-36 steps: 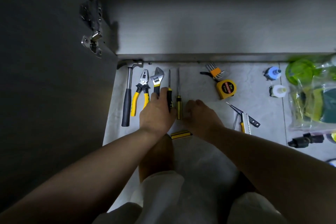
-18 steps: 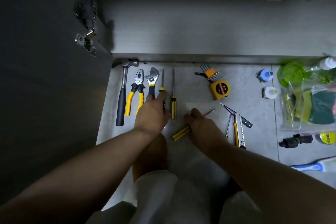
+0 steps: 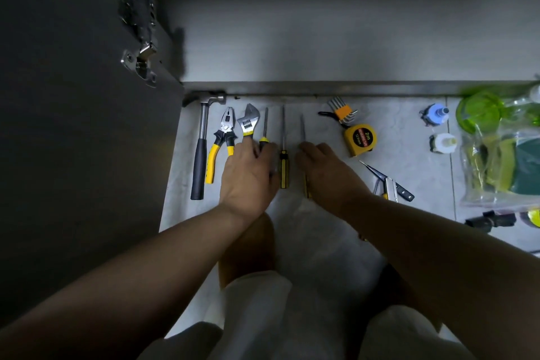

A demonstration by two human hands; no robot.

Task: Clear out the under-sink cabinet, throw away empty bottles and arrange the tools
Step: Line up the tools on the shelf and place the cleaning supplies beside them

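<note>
1. A hammer [image 3: 201, 155], pliers [image 3: 225, 137], a wrench [image 3: 248, 121] and screwdrivers [image 3: 283, 161] are laid in a row at the far edge of the floor [image 3: 403, 137].
2. The left hand [image 3: 248, 175] is rested, fingers straight, on the wrench handle and the leftmost screwdriver [image 3: 265, 128].
3. The handle of the rightmost screwdriver [image 3: 302, 127] is covered by the right hand [image 3: 324, 172]; whether it is gripped cannot be told.
</note>
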